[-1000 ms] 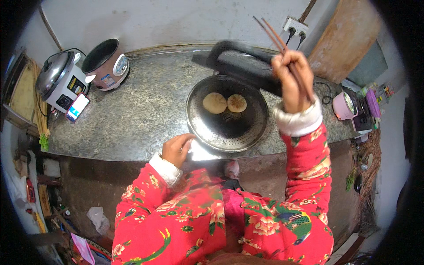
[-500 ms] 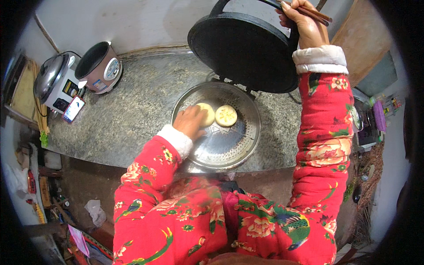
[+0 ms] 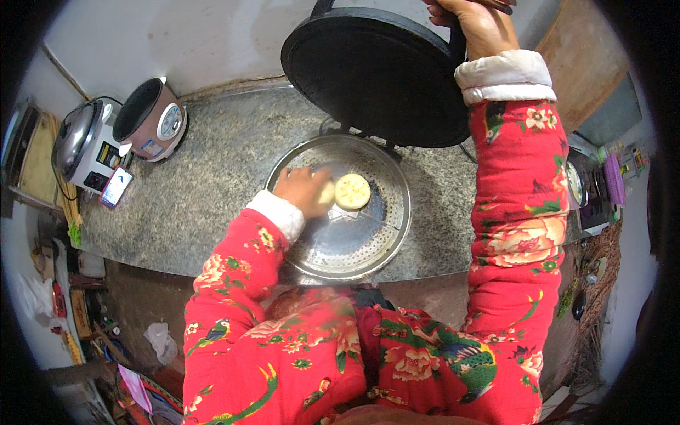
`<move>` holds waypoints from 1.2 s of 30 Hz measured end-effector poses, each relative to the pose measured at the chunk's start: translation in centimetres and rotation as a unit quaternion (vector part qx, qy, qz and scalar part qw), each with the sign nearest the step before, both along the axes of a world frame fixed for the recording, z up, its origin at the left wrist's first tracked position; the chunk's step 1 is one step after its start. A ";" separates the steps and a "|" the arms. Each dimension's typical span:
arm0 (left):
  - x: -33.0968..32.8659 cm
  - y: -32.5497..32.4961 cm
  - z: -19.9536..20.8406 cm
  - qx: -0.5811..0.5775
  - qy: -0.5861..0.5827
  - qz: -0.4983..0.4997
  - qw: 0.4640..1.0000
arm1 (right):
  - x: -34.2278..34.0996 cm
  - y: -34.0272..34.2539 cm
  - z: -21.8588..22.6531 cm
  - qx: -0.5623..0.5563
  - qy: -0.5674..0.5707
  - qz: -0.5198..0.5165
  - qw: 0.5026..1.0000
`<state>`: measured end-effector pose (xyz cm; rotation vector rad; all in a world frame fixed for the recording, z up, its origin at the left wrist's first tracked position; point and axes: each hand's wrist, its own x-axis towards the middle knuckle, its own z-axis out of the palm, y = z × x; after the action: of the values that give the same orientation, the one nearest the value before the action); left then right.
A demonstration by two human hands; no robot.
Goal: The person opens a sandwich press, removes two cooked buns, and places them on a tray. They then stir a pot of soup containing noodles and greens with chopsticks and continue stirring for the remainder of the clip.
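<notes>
A round metal steamer tray with small holes (image 3: 386,237) holds two thick round flatbreads. The right flatbread (image 3: 352,192) lies flat with light brown marks on top. My left hand (image 3: 303,191) is closed over the left flatbread (image 3: 326,193); its fingers are motion-blurred and cover most of that bread. Behind the tray stands the black round lid (image 3: 375,78) of an electric griddle, tilted up on its hinge. At the upper right, my right hand (image 3: 485,27) grips the lid's side handle, with brown chopsticks (image 3: 498,6) also in its fingers, partly cut off by the picture's edge.
On the speckled stone counter (image 3: 219,191), a brown rice cooker without a lid (image 3: 150,122) and a silver-lidded cooker (image 3: 85,145) stand at the left. A phone (image 3: 116,187) leans against the latter. A purple basket (image 3: 613,180) is at the far right.
The lid and my right hand have risen and swung slightly back. My left hand now covers more of the left flatbread. The whole view has shifted a little.
</notes>
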<state>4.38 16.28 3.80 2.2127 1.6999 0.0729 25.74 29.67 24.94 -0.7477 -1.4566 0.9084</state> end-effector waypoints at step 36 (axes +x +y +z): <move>6.0 0.3 -1.7 0.178 0.072 -0.114 0.975 | -1.8 -3.0 -2.1 0.072 -0.012 -0.029 0.997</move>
<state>10.34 16.60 2.10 2.7260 1.5903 0.1764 23.94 26.72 22.86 -0.6921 -1.4968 0.7447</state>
